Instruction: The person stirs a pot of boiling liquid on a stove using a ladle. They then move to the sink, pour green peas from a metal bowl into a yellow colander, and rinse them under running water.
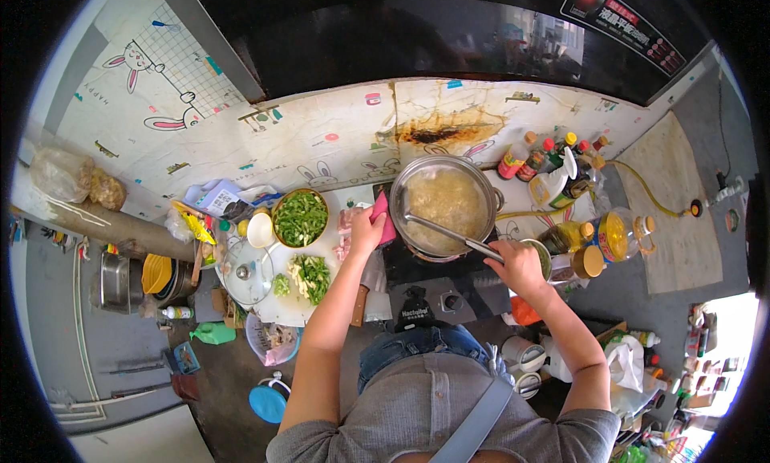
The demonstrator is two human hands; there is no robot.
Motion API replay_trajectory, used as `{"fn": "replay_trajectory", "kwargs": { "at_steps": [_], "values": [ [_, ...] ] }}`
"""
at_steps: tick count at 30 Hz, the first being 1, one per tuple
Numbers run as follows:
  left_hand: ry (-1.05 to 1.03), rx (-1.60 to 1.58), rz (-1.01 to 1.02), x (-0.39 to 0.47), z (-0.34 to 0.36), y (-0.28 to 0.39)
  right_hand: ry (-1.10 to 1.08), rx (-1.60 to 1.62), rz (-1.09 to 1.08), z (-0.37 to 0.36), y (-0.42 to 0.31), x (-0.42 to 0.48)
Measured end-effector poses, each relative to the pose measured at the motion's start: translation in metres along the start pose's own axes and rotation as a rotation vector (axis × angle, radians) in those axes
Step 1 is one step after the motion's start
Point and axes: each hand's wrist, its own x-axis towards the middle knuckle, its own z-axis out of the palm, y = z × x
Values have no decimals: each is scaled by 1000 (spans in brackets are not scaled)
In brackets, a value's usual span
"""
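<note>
My left hand (364,229) grips a folded pink cloth (386,221) against the left side of a steel pot (494,183). Pale, bubbling liquid (448,198) fills much of the pot, which stands on a black gas stove (415,267). In my right hand (518,265) is the handle of a long metal utensil (442,229); its head dips into the liquid, so its shape is hidden. Left of the cloth lie slices of raw meat (344,219), partly behind my left hand. A cleaver with a wooden handle (359,305) rests below my left forearm.
A bowl of chopped green vegetable (301,217), chopped garlic and greens (310,277) and a glass lid (245,276) occupy the left counter. Sauce bottles (517,156), a spray bottle (547,183) and an oil jug (616,234) stand right. A black range hood (385,48) overhangs the stove.
</note>
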Motion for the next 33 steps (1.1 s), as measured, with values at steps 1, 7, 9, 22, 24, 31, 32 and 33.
{"fn": "replay_trajectory", "kwargs": {
  "at_steps": [1,7,9,22,24,31,32,33],
  "values": [
    [-4,-17,-4,0,0,-1,-15,-12,-7,-2,-1,0],
    [8,-33,-9,1,1,-2,-33,-30,-38,-19,-1,-1],
    [1,-39,19,0,1,-5,-19,-23,-16,-24,3,-6],
    [102,-101,-78,-32,-15,-2,58,193,584,-49,-16,-48],
    [97,-115,-139,-39,-20,4,79,422,663,-22,6,-62],
    [146,-354,-234,-81,-31,10,-99,1465,1010,1,-13,-45],
    [137,-377,-272,-87,-37,22,-118,1540,1078,-5,-23,-39],
    [133,-400,-311,-94,-42,29,-142,1613,1142,-8,-29,-35]
  ]
}}
